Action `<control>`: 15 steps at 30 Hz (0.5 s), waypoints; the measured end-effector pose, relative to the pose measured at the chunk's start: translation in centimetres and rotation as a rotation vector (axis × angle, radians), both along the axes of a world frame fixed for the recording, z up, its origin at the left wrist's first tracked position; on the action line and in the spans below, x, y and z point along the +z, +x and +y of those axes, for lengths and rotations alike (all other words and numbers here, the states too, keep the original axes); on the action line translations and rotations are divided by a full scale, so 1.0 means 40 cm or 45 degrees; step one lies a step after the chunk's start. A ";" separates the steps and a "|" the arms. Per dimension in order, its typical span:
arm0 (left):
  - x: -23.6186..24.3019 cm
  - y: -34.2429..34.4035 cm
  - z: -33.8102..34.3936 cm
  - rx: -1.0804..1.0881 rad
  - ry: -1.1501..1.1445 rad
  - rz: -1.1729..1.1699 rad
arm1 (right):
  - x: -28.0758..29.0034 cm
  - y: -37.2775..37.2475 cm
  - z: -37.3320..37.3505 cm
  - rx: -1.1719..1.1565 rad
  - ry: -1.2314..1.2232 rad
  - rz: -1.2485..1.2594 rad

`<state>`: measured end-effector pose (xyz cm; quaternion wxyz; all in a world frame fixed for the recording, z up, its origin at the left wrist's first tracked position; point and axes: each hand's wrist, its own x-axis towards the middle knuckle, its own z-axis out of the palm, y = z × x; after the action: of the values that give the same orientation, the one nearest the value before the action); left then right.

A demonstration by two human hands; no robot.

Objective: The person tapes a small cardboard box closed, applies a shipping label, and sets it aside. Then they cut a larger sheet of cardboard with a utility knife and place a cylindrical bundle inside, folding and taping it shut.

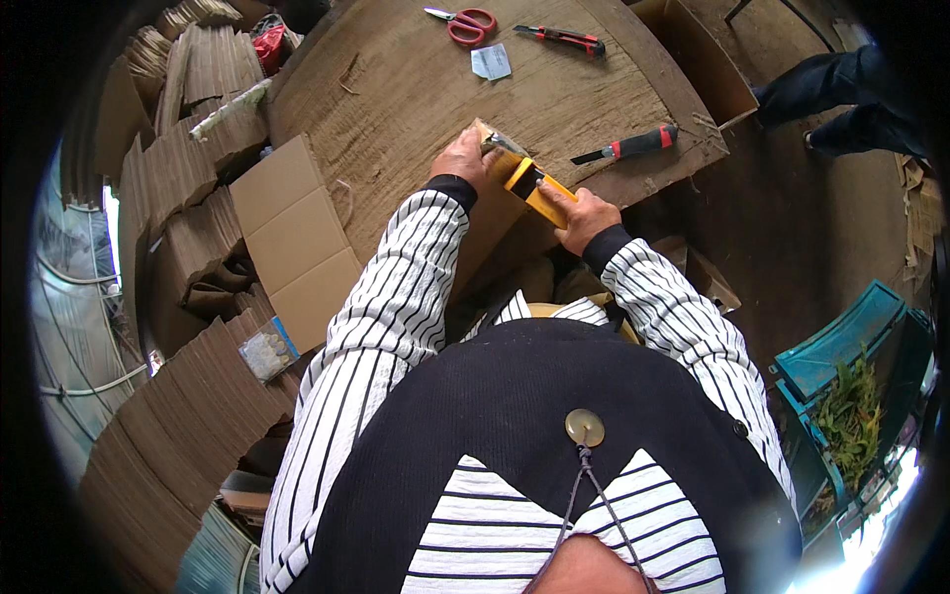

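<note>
My right hand [591, 220] is closed around a yellow tool [551, 203] with a black section near its front, the thumb lying along its top. The tool's front end meets a brown cardboard piece [492, 220] at the table's near edge; its exact kind is unclear. Fingers curled, my left hand [461, 159] grips the far end of that cardboard, beside the tool's tip. To the right on the wooden table [396, 99] lies a grey-and-red cutter [643, 143] with a dark blade. Farther off are red-handled scissors [469, 27], a red-and-black utility knife [562, 40] and a white paper slip [490, 61].
Stacked cardboard sheets [178, 396] crowd the left side, with a flat cardboard panel [295, 238] leaning by the table. A cardboard box [708, 64] stands beyond the table's right edge, near another person's legs [831, 99]. At the lower right is a teal container [841, 332] with plants.
</note>
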<state>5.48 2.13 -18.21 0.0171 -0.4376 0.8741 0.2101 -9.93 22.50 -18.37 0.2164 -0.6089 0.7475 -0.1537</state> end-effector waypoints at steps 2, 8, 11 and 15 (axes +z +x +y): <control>-0.001 -0.001 0.000 0.009 0.014 -0.030 | -0.010 0.000 0.007 -0.005 -0.016 0.005; -0.040 0.026 -0.012 -0.002 -0.123 -0.008 | -0.024 0.000 0.012 0.013 0.057 0.045; -0.002 0.009 -0.003 0.020 -0.023 -0.048 | -0.022 -0.002 0.016 0.014 0.091 0.068; 0.012 0.011 -0.005 0.020 -0.007 -0.029 | -0.030 0.004 0.017 0.011 0.125 0.127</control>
<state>5.91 1.92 -17.73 0.0239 -0.4469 0.8710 0.2028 -9.77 23.17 -19.56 0.2090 -0.6077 0.7614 -0.0853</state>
